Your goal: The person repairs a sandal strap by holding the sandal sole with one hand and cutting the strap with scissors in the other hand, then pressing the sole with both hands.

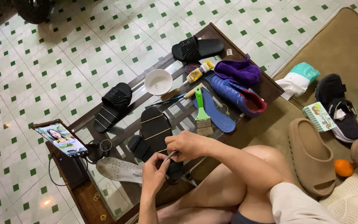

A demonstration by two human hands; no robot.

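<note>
Gripping a thin dark tool (172, 155) in closed fingers, the right hand (187, 145) sets its tip against a small black piece (174, 168) pinched under the left hand (154, 173). This looks like detail work on the piece, mid-step. The black sole (156, 127) bound with rubber bands lies just beyond the fingertips. Steadiness matters next.

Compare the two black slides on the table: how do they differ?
The far slide lies at the table's far end, bare; the near slide sits at the left edge with rubber bands around its heel. The far one points sideways, the near one diagonally. Both are black, ribbed-strap, sole down.
</note>
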